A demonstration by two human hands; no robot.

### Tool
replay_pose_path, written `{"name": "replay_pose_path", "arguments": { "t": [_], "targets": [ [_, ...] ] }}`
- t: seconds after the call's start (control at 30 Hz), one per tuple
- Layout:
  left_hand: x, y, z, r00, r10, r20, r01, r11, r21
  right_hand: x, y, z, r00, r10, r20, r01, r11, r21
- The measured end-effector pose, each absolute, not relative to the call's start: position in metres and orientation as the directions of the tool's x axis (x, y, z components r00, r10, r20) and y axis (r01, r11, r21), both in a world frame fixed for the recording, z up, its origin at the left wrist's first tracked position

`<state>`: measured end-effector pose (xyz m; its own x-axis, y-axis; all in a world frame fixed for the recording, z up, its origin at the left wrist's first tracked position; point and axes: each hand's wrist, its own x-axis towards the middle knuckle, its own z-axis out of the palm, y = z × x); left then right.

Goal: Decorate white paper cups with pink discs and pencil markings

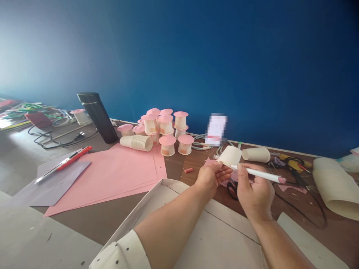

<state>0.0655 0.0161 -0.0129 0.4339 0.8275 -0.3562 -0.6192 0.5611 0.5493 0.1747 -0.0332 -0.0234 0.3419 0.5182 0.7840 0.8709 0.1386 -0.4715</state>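
My left hand (210,177) is closed around the rim side of a white paper cup (230,155), which it holds upside down and tilted. A white pen with a pink end (260,173) is gripped in my right hand (255,194). Its tip meets the cup's side near the rim, partly behind my thumb. Whether there is any mark on the cup I cannot make out. Just beyond the cup lies a loose paper cup (256,154) on its side. Dark scissor handles (232,189) show between my hands, with pink paper scraps around them.
Several cups with pink paper roofs (167,145) stand stacked by the blue wall. Nested cups (137,142) lie before them. Pink sheets (112,175), a red utility knife (64,162) and a black flask (98,117) are at left. A large cup stack (333,183) lies right.
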Motion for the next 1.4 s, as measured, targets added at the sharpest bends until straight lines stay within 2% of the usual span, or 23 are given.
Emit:
{"name": "replay_pose_path", "arguments": {
  "t": [0.33,0.57,0.73,0.87,1.03,1.2,1.4],
  "targets": [
    [0.065,0.016,-0.014,0.432,0.831,-0.351,-0.621,0.556,0.553,0.175,-0.034,-0.024,0.362,0.545,0.756,0.861,0.114,-0.495],
    [0.064,0.016,-0.012,0.428,0.833,-0.35,-0.629,0.553,0.547,0.173,-0.036,-0.021,0.451,0.565,0.691,0.785,0.117,-0.609],
    [0.064,0.015,-0.011,0.419,0.838,-0.348,-0.641,0.545,0.54,0.167,-0.037,-0.015,0.521,0.595,0.613,0.669,0.162,-0.725],
    [0.064,0.014,-0.011,0.416,0.842,-0.342,-0.655,0.539,0.53,0.164,-0.036,-0.014,0.553,0.583,0.595,0.629,0.175,-0.757],
    [0.064,0.015,-0.011,0.417,0.839,-0.348,-0.668,0.543,0.508,0.174,-0.03,-0.024,0.615,0.565,0.55,0.628,0.071,-0.775],
    [0.064,0.015,-0.012,0.449,0.833,-0.324,-0.671,0.554,0.493,0.184,-0.026,-0.029,0.693,0.597,0.404,0.55,-0.076,-0.832],
    [0.062,0.014,-0.011,0.504,0.806,-0.311,-0.648,0.591,0.481,0.191,-0.024,-0.033,0.721,0.616,0.318,0.525,-0.186,-0.83]
  ]
}}
